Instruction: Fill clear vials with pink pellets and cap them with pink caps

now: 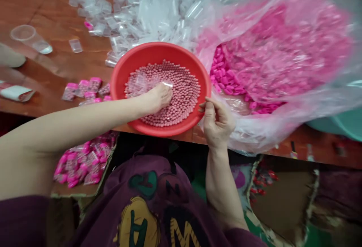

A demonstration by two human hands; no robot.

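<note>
A red plastic bowl [121, 69] full of small pink beads [183, 88] stands at the table's edge. My left hand [158, 98] reaches into it from the left, fingers curled down among the beads around a clear plastic box [167, 84]; only the box's shiny edge shows. More clear plastic pieces, blurred, lie on the beads left of that hand. On the bowl's right side, my right hand [217, 120] pinches the rim between thumb and curled fingers. Several filled boxes with pink caps [83, 85] lie just left of the bowl.
Behind the bowl is a heap of clear empty boxes [158, 13]. A plastic bag [254, 130] of pink caps [226, 75] lies open at the right. A clear cup [31, 37] lies at left. Below the table edge, a carton [106, 175] holds filled boxes; another carton [283, 194] stands right.
</note>
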